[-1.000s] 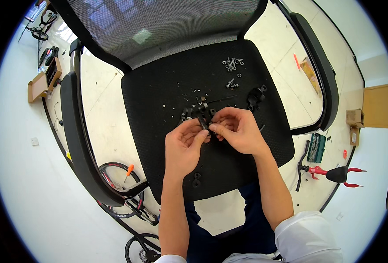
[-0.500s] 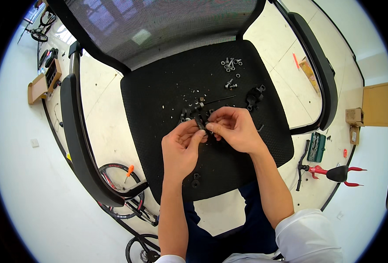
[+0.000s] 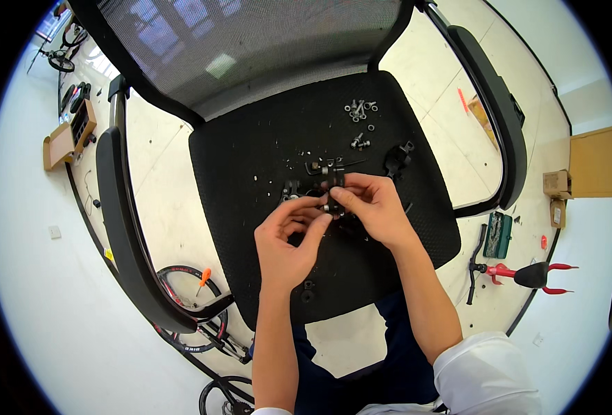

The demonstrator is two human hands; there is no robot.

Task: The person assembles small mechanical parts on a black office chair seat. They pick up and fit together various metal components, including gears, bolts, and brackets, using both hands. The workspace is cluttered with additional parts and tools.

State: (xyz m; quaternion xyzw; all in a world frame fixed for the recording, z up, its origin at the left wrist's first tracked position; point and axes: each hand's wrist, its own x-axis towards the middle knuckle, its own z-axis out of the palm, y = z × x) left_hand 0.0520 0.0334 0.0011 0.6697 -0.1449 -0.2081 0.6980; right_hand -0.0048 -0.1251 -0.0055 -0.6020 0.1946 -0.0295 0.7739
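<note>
My right hand (image 3: 375, 207) pinches a small black bracket-like part (image 3: 335, 181) with silver bolt ends, holding it upright above the black chair seat (image 3: 250, 242). The fingertips of my left hand (image 3: 288, 242) are closed at the lower end of the same part, by a small silver bolt end. Its exact kind is too small to tell, and my fingers cover some of it. Just beyond my left fingers lies a black and silver clamp-like part (image 3: 290, 189). A dark hex key (image 3: 311, 171) rests beyond the held part.
Loose bolts and nuts (image 3: 360, 109) lie at the seat's far right, with more bolts (image 3: 360, 142) nearer. A black bracket (image 3: 397, 159) sits at right, a black ring (image 3: 307, 296) in front. Armrests flank the seat. On the floor are a wheel (image 3: 188, 304) and green toolbox (image 3: 498, 235).
The black part has been turned upright and raised between my hands. My left fingertips have shifted slightly right to its lower end. The view has moved a little.
</note>
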